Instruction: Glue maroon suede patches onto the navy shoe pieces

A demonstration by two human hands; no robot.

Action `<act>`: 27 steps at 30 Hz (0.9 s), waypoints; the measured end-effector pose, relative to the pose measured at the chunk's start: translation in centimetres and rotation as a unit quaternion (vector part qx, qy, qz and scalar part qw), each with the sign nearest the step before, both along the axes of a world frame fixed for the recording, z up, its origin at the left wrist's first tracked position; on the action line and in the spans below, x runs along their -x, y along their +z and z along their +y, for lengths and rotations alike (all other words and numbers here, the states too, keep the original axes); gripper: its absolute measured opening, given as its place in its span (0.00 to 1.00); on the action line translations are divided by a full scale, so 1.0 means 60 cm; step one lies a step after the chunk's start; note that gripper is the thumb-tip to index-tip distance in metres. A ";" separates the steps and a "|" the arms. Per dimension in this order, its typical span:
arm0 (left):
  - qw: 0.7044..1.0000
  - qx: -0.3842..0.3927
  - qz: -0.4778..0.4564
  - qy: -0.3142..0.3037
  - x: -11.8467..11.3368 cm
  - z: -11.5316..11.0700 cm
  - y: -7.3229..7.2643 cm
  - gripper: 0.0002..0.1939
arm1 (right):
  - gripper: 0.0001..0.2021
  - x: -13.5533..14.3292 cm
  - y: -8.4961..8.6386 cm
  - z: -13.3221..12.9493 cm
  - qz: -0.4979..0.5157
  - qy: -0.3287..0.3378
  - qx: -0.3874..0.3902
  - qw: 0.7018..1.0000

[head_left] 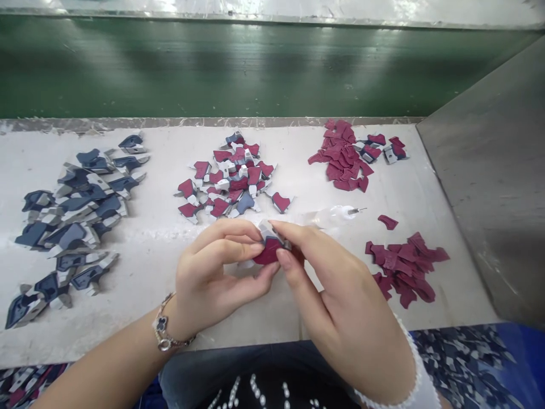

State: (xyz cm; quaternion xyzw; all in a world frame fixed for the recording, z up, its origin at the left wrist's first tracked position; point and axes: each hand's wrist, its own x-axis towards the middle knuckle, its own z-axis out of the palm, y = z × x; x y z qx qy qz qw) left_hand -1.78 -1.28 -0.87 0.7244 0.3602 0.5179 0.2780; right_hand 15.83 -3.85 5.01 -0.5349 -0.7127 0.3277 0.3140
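Between both hands, near the table's front edge, is a small grey part with a dark red face. My left hand has its fingers and thumb closed on the part's left side. My right hand pinches the same part from the right, its thumb by the red face. Just beyond my hands lies a pile of grey and dark red parts. A clear bottle with a thin needle tip lies behind my right hand. My fingertips partly cover the held part.
Dark blue and grey parts spread over the left side of the white table. Two piles of dark red pieces lie at the right. A metal panel bounds the right; a green wall stands behind.
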 end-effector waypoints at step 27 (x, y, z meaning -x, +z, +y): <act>0.957 0.229 -0.112 -0.137 -0.008 0.003 0.010 0.24 | 0.06 -0.029 0.006 0.006 -0.051 0.032 -0.019 0.998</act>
